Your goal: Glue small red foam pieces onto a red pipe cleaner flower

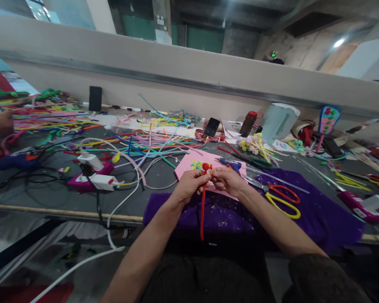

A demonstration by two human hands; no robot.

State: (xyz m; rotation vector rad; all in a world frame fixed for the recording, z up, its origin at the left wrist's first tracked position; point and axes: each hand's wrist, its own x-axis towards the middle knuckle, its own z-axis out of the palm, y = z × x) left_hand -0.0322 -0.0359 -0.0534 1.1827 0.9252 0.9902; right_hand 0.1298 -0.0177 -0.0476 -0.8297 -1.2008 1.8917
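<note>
A red fuzzy stem with a small red bloom at its top hangs between my hands over the table's front edge. The fingers of my left hand are closed round it just below the bloom. My right hand pinches at the bloom's right side; what exactly lies between those fingertips is too small to tell. Behind the hands lies a pink sheet with small yellow and green pieces. A blue-handled tool rests on it. Scissors with red and yellow handles lie right of my right hand.
Purple cloth covers the front edge. Power strips and a white cable are on the left. Pipe cleaners, a phone, a bottle and a pale jug stand or lie behind. Another person's hand is far left.
</note>
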